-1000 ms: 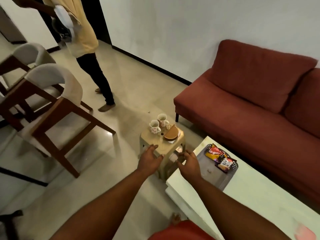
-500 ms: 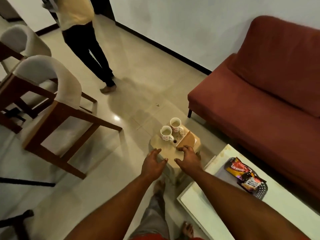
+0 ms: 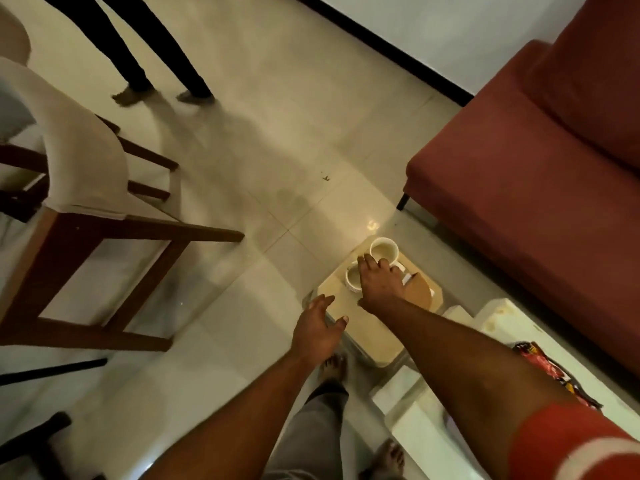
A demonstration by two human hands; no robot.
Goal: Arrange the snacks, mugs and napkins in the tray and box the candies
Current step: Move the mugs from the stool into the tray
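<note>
Right hand: the right hand (image 3: 379, 282) is down over the mugs on the little stool (image 3: 370, 337). Its fingers (image 3: 364, 260) drape across the near mug (image 3: 351, 279) and reach toward the far mug (image 3: 384, 249). Whether they've clamped on anything, I can't tell from here.
Left hand: the left hand (image 3: 317, 329) hovers at the stool's near edge, fingers spread apart, holding nothing.
Mugs: both upright, close together at the stool's far corner, just beside a brown wedge-shaped holder (image 3: 420, 291).
Snacks: the snack packets (image 3: 540, 362) lie on the white bench (image 3: 502, 318) to the right. The tray itself isn't plainly in view.
Risk, the grab: taking two mugs in one hand looks shaky. They could knock together, or one could slip loose.
Risk, the corner: they stand near the stool's edge, so a clumsy nudge sends one onto the hard tile floor (image 3: 277, 150).
Risk, the stool: it looks light, and weight from that left hand might shift or tip it.
Risk, the holder: it's crowded beside the mugs and could get dragged off on the lift.
</note>
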